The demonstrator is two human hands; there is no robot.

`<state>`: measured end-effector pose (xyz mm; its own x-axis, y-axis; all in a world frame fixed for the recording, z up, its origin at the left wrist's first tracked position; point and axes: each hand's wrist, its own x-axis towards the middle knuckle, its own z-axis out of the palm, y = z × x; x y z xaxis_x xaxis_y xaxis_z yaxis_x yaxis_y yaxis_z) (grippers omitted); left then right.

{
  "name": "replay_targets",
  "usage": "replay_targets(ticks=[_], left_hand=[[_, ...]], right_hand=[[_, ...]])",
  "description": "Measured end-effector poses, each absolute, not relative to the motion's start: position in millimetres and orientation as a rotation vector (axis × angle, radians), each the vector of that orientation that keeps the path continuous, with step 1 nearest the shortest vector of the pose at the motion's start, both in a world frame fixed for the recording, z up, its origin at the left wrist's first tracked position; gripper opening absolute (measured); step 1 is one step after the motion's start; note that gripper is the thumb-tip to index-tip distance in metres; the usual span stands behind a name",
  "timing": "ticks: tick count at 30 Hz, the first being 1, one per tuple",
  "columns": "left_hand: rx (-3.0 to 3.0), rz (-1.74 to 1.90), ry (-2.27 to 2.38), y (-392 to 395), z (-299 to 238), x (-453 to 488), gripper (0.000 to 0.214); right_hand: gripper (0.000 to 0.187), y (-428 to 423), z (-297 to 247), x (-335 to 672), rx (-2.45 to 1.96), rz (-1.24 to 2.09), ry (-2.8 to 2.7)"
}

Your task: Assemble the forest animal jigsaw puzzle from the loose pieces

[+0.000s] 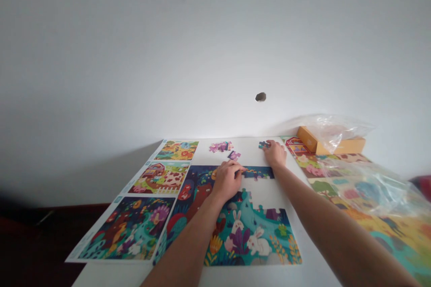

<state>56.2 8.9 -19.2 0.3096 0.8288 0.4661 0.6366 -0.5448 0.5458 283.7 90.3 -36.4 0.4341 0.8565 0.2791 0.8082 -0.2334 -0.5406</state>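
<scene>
My left hand rests on the upper part of a jigsaw puzzle of rabbits and plants, its fingertips at the edge of the joined pieces. I cannot tell whether those fingers hold a piece. My right hand is at the far side of the puzzle, pinching a teal jigsaw piece. A pile of pink loose pieces and a single purple piece lie between my hands. White table shows through a gap in the puzzle.
A printed picture sheet lies left on the white table. To the right are a large colourful puzzle or mat, a crumpled clear plastic bag, and an orange cardboard box. A white wall stands behind.
</scene>
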Motion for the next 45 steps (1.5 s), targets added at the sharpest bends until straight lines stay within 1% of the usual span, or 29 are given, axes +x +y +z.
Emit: replay_targets(ticks=[5, 10, 14, 16, 18, 19, 21, 23, 25, 37, 40, 45], left_hand=[[2.319, 1.076, 1.317, 9.2, -18.3, 56.2, 0.021], [2.315, 1.069, 1.326, 9.3, -17.4, 55.5, 0.024], [2.334, 1.053, 1.332, 10.2, -19.4, 55.4, 0.026], [2.325, 1.072, 1.319, 10.3, -19.4, 55.6, 0.023], [2.297, 1.114, 1.273, 9.4, -17.5, 55.9, 0.019], [2.281, 1.137, 1.238, 8.5, -15.9, 55.9, 0.020], [2.271, 1.128, 1.138, 5.9, -12.3, 55.9, 0.024], [2.272, 1.101, 1.063, 3.4, -9.2, 55.9, 0.024], [2.278, 1.076, 1.032, 1.9, -7.6, 56.1, 0.022], [2.223, 1.086, 1.130, 5.9, -11.7, 57.2, 0.011], [2.219, 1.087, 1.142, 5.2, -11.0, 57.3, 0.011], [2.203, 1.115, 1.168, 4.8, -9.0, 57.7, 0.010]], right_hand=[[0.040, 91.1, -37.8, 287.1, -1.943, 0.126, -1.332], [0.035, 80.1, -34.0, 285.8, -1.790, 0.165, -1.238], [0.032, 41.1, -27.3, 277.3, -1.721, 0.208, -1.194], [0.030, 12.8, -22.6, 271.9, -1.636, 0.256, -1.278], [0.031, -13.4, -18.0, 266.9, -1.394, 0.374, -1.505], [0.032, -23.5, -16.3, 264.6, -1.310, 0.406, -1.571], [0.038, -35.1, -14.5, 260.5, -1.234, 0.521, -1.658], [0.043, -36.1, -14.4, 256.6, -1.211, 0.611, -1.696], [0.045, -31.3, -14.9, 252.6, -1.195, 0.655, -1.701], [0.030, -22.6, -15.1, 245.3, -1.231, 0.687, -1.527], [0.027, -21.8, -13.6, 245.4, -1.238, 0.668, -1.502], [0.022, -23.0, -6.6, 248.9, -1.314, 0.521, -1.435]])
